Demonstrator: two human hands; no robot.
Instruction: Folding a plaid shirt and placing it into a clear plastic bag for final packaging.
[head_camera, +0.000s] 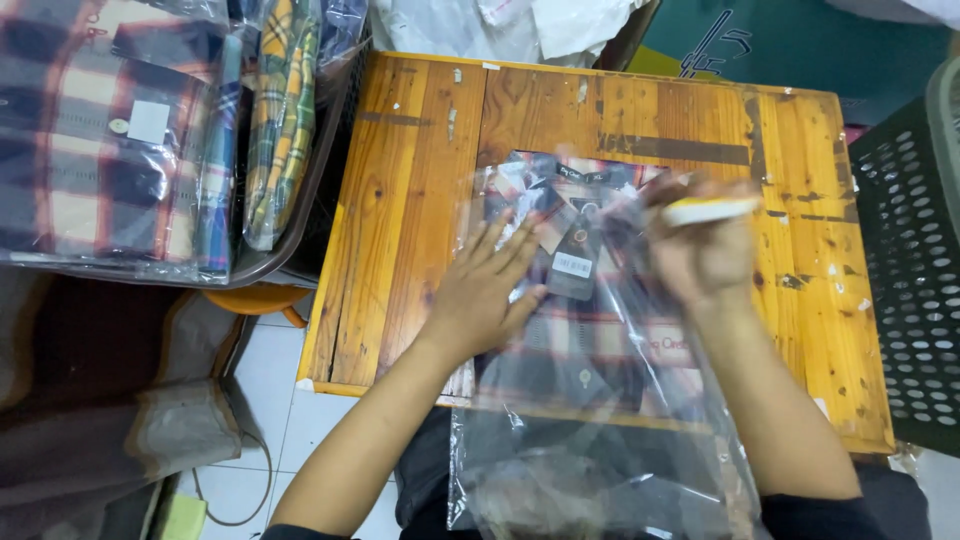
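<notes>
left hand (480, 295) flat on bagged plaid shirt (580, 330).

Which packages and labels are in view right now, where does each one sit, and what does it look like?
Clear plastic bag: on the wooden table, over a folded plaid shirt, under both hands.
Hang tag: at the shirt's collar, dark rectangle with a white barcode sticker.
Neck label: top of the shirt, small dark strip.
Bagged plaid shirts: stacked at far left, in clear wrapping, one with a white square sticker.

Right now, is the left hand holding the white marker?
No, the left hand lies flat on the bagged plaid shirt; the right hand holds the marker.
</notes>
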